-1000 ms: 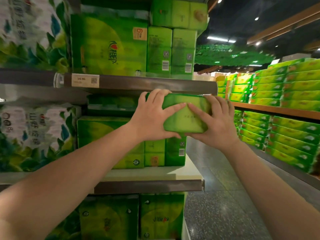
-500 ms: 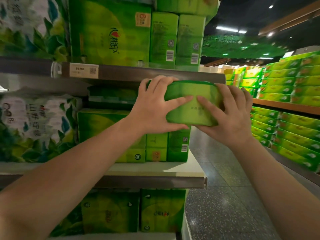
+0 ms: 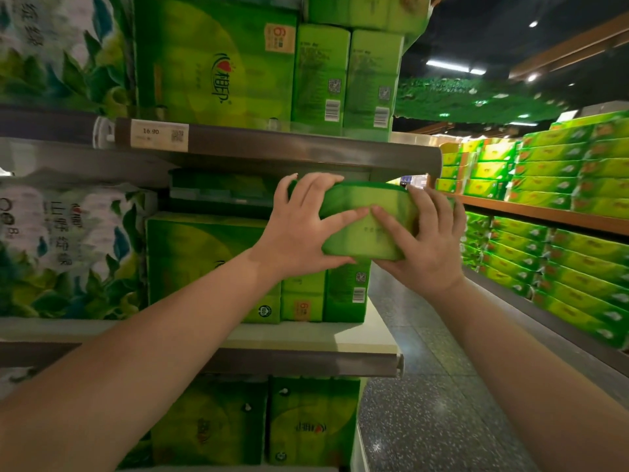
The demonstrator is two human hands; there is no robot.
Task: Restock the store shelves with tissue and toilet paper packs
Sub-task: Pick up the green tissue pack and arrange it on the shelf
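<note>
I hold a soft green tissue pack end-on in both hands, at the right end of the middle shelf. My left hand grips its left side, fingers over the top and thumb across the front. My right hand grips the right side from below, thumb on the front. The pack sits just above the upright green packs standing on the shelf and below the upper shelf edge.
Large green tissue packs fill the upper shelf, with a price tag. White leaf-print packs stand at the left. More green packs sit on the lowest shelf. An aisle floor and another stocked shelf lie to the right.
Both hands have carried the pack a little deeper toward the shelf gap, and my view has come closer to the shelf. The grip is the same.
</note>
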